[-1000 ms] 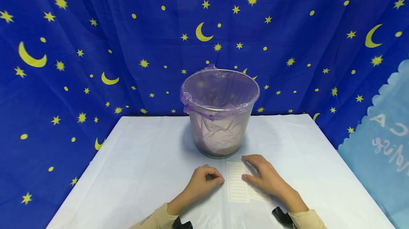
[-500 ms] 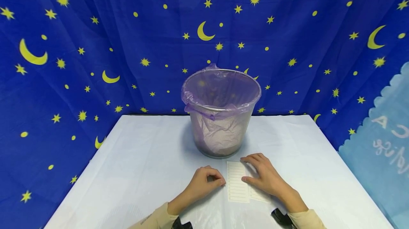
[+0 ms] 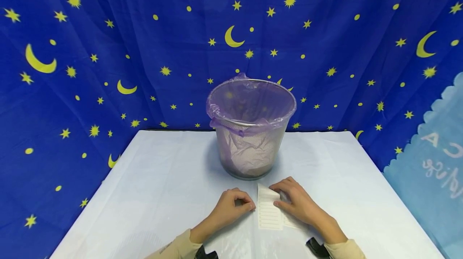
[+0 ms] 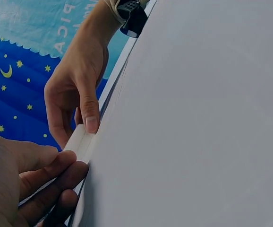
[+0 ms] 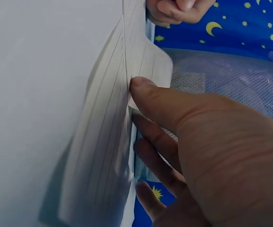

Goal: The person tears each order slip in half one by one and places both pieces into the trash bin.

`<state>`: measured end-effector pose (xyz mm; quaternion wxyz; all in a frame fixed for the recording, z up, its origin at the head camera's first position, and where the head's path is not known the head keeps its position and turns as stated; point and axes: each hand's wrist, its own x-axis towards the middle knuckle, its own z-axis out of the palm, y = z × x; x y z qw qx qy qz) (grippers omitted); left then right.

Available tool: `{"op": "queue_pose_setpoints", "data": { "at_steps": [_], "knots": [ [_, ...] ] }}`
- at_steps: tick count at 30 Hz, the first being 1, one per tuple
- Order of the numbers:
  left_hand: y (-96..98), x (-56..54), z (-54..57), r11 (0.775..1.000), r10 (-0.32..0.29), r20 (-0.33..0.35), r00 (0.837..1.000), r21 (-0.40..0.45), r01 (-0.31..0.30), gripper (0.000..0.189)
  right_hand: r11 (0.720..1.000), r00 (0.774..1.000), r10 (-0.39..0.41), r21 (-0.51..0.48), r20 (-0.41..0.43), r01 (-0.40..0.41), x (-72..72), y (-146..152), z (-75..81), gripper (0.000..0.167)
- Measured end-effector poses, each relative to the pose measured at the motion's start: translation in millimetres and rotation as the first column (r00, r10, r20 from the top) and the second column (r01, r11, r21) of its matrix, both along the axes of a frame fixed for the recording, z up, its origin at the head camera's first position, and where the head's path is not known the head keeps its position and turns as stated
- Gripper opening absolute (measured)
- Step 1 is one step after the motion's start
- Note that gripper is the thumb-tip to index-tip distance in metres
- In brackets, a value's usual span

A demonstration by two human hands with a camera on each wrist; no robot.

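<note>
A lined white paper sheet point(image 3: 269, 217) lies on the table, its far right corner bent upward. At this raised edge my right hand point(image 3: 302, 202) pinches the sheet, the thumb point(image 5: 146, 90) on its face and the fingers behind. A second lined sheet point(image 3: 291, 222) shows partly under the right hand; in the right wrist view this sheet point(image 5: 98, 146) curves up off the table. My left hand point(image 3: 231, 207) rests on the table at the first sheet's left edge, fingers loosely bent with nothing between them. In the left wrist view the lifted sheet point(image 4: 82, 142) rises beyond the left fingertips.
Behind the hands stands a mesh wastebasket point(image 3: 249, 152) with a purple bag point(image 3: 231, 106) folded over its rim. A white cover point(image 3: 170, 170) lies over the table. Blue star-and-moon cloth point(image 3: 173, 22) hangs at the back and sides, with a light blue panel point(image 3: 434, 146) at right.
My right fingers have drawn slightly inward and the first sheet's far right corner has come up from flat. The left hand has stayed nearly still.
</note>
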<state>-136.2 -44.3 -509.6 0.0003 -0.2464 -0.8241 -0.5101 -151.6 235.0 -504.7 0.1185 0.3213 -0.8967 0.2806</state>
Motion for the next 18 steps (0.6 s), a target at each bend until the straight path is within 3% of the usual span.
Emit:
{"op": "queue_pose_setpoints", "data": {
  "at_steps": [9,18],
  "knots": [
    [-2.0,0.1,-1.1,1.0,0.006,0.023,1.0,0.028,-0.007,0.006,0.999,0.984,0.034,-0.015,0.173,-0.032,5.3,-3.4,3.7,0.024],
    [-3.5,-0.7,-1.4,0.995,0.006,0.047,0.999,0.101,-0.011,0.014,0.992,0.978,0.032,-0.127,0.208,-0.005,11.2,-11.5,2.3,0.03]
  ]
}}
